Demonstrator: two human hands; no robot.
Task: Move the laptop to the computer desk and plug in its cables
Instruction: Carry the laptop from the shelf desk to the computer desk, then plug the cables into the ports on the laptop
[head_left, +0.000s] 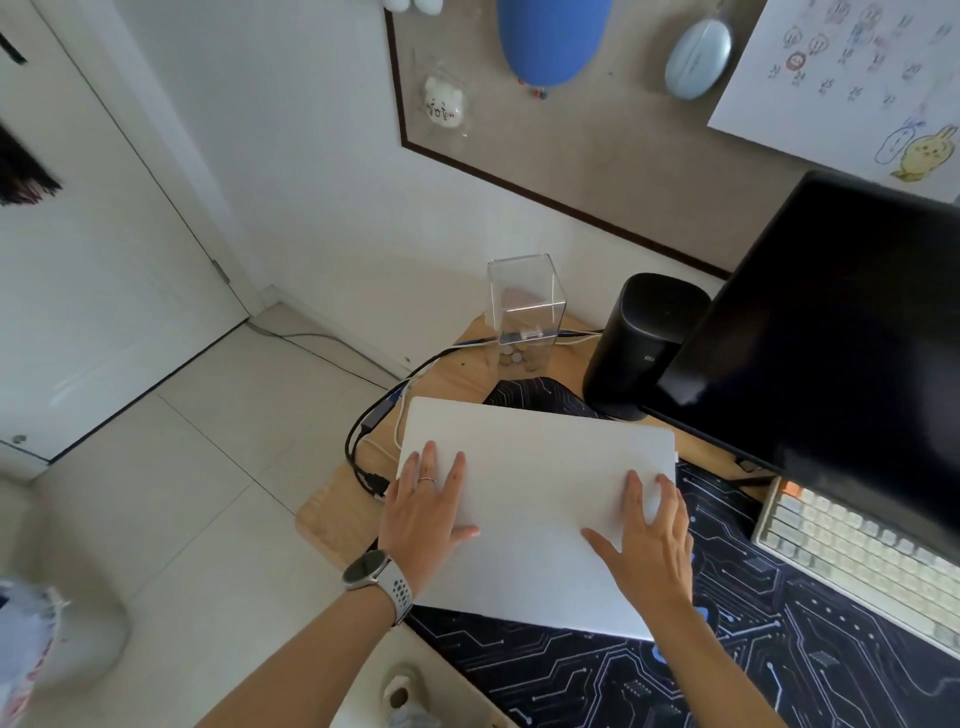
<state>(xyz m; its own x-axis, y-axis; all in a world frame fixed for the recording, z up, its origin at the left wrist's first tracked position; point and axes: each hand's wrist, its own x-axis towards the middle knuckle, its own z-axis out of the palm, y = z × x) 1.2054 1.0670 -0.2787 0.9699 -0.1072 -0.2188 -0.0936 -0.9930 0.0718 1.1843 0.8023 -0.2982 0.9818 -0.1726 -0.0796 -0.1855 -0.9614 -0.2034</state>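
Closed laptop (535, 499) lies on surface (337, 514). Left hand (423, 512) and right hand (649, 540) rest flat, grip open. Next: plugging cables (371, 457) beside it.

Laptop (535, 483): white, lid closed, lying flat on the left end of the counter (332, 512), partly over the dark circuit-print mat (769, 649), long edges skewed relative to the counter edge. Left edge sits near the counter's left side. Cables (363, 441): black and white leads bunched just beside the laptop's far-left corner, running off the counter's left edge and back toward the wall; one black plug end lies loose next to the laptop's left side. Can't tell if anything is plugged in.
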